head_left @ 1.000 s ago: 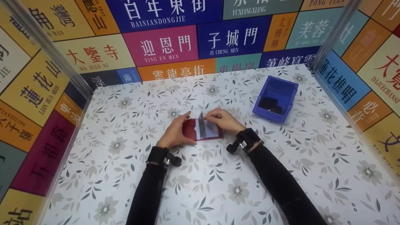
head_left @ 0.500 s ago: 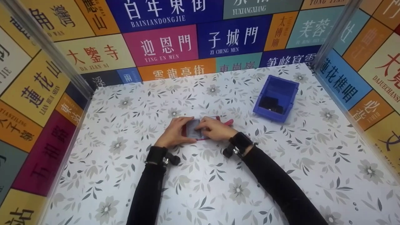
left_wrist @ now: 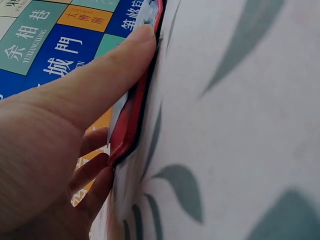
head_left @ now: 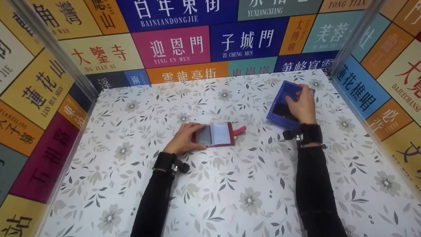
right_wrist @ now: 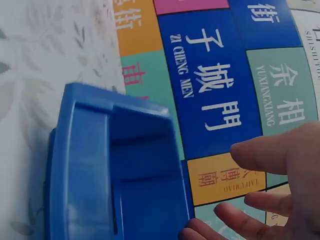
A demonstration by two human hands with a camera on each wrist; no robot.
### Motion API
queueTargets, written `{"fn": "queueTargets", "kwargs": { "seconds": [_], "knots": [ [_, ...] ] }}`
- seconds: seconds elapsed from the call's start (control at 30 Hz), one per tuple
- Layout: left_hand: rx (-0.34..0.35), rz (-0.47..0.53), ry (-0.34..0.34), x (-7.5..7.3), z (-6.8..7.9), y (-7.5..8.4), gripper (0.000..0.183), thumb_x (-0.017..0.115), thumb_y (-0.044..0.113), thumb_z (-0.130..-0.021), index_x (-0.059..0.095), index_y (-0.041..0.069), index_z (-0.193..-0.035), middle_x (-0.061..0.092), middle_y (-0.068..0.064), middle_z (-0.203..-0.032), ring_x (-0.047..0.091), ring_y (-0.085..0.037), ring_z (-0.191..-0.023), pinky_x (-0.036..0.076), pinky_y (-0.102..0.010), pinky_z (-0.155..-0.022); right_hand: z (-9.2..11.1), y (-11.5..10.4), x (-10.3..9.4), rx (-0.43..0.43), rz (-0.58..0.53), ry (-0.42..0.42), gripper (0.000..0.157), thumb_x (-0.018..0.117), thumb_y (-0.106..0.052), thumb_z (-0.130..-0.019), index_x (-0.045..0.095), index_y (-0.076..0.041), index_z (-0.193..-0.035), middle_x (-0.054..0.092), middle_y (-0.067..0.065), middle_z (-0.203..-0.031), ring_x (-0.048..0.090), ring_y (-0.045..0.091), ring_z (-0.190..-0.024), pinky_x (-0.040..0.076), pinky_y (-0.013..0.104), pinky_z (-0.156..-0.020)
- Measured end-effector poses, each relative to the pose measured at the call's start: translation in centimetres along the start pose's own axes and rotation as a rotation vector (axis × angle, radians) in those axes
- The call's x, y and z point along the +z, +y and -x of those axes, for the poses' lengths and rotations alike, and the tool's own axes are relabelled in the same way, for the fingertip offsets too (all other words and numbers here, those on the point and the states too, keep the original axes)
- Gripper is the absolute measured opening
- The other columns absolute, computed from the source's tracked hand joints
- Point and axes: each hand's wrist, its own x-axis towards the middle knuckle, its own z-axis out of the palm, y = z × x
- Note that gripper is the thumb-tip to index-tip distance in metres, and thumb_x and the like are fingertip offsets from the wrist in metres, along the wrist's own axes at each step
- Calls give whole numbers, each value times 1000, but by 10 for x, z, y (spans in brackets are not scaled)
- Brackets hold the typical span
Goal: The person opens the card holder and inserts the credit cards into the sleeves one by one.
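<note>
Head view: the left hand (head_left: pixel 181 140) pinches the left end of an open red card holder (head_left: pixel 221 134), which lies on the floral tabletop (head_left: pixel 210 187), while the right hand (head_left: pixel 303 104), thumb and fingers apart, is at a blue bin (head_left: pixel 282 122) with dark contents (head_left: pixel 283 111). Left wrist view: the thumb presses the holder's red edge, other fingertips at its corner. Right wrist view: loosely spread fingers appear beside the bin's rim.

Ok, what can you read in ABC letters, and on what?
"BAINIANDONGJIE": navy wall rectangle
"YING EN MEN": pink rectangle
"ZI CHENG MEN": lower navy rectangle
"YUXIANGXIANG": greyish rectangle
"DA JIAN SI": cream rectangle
"LIAN HUA SHAN": yellow rectangle
"TONG TIAN": tan rectangle
"DAJUECHANSI": right cream rectangle
"TAIFUMIAO": orange rectangle
Others: blurred or cut off.
</note>
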Motion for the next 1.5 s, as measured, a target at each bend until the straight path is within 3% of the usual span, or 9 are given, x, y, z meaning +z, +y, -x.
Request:
{"fn": "queueTargets", "kwargs": {
  "seconds": [0.1, 0.2, 0.3, 0.43, 0.7, 0.93, 1.17, 1.37, 1.5],
  "knots": [
    [-11, 7, 10, -1, 1, 0, 90, 92, 41, -76, 51, 22, -154, 50, -6, -152, 41, -29, -140, 39, -48, -116, 1, 9, 10, 44, 119, -61, 65, 60, -16, -98, 35, 9, -153, 46, 38, -141, 48, 55, -130, 36, 63, -114],
    [0, 10, 2, 0, 1, 1, 89, 92, 41, -77, 51, 21, -154, 51, -7, -153, 41, -30, -140, 38, -48, -117, 3, 17, 26, 70, 252, -84, 65, 60, -17, -98, 37, 12, -151, 44, 43, -143, 48, 62, -127, 38, 69, -110],
    [2, -3, -5, 3, 0, 0, 91, 91, 43, -77, 50, 20, -155, 51, -8, -153, 41, -30, -141, 37, -48, -118, 5, 25, 38, 106, 358, -89, 62, 63, -21, -95, 45, 17, -142, 52, 45, -135, 54, 63, -120, 44, 69, -103],
    [-18, -18, -2, 5, -1, 1, 97, 92, 44, -76, 45, 19, -158, 50, -7, -154, 41, -30, -142, 36, -47, -120, 6, 29, 42, 166, 399, -110, 57, 68, -23, -91, 54, 15, -130, 61, 41, -124, 58, 60, -115, 47, 67, -98],
    [-19, -10, -1, 5, -1, 1, 102, 92, 45, -75, 41, 19, -160, 49, -8, -156, 40, -31, -143, 34, -48, -121, 2, 30, 40, 221, 320, -85, 67, 75, -12, -85, 47, 11, -142, 59, 41, -131, 56, 59, -121, 45, 66, -104],
    [-35, 0, 7, 4, 0, 0, 104, 92, 47, -75, 40, 20, -160, 48, -5, -157, 39, -28, -144, 35, -47, -120, -2, 36, 45, 194, 167, -41, 94, 81, -4, -80, 30, 7, -158, 38, 46, -149, 41, 61, -138, 32, 63, -119],
    [-22, -8, -4, 4, -1, 1, 103, 91, 47, -76, 40, 18, -160, 48, -7, -157, 38, -30, -145, 34, -47, -121, 0, 38, 45, 175, 262, -64, 77, 80, -13, -82, 44, 16, -144, 56, 44, -132, 49, 61, -129, 37, 63, -114],
    [5, -36, 10, 3, -1, -2, 101, 91, 46, -77, 42, 16, -159, 49, -9, -157, 39, -31, -144, 34, -46, -122, -1, 38, 50, 140, 174, 5, 87, 80, -2, -79, 38, 6, -155, 50, 41, -143, 47, 60, -133, 35, 63, -116],
    [5, -32, 7, 2, -2, -3, 101, 91, 46, -77, 41, 16, -159, 48, -10, -157, 40, -32, -144, 34, -47, -122, -1, 37, 53, 131, 134, 25, 68, 67, 3, -86, 45, 6, -151, 56, 38, -139, 52, 58, -128, 40, 65, -111]
  ]
}}
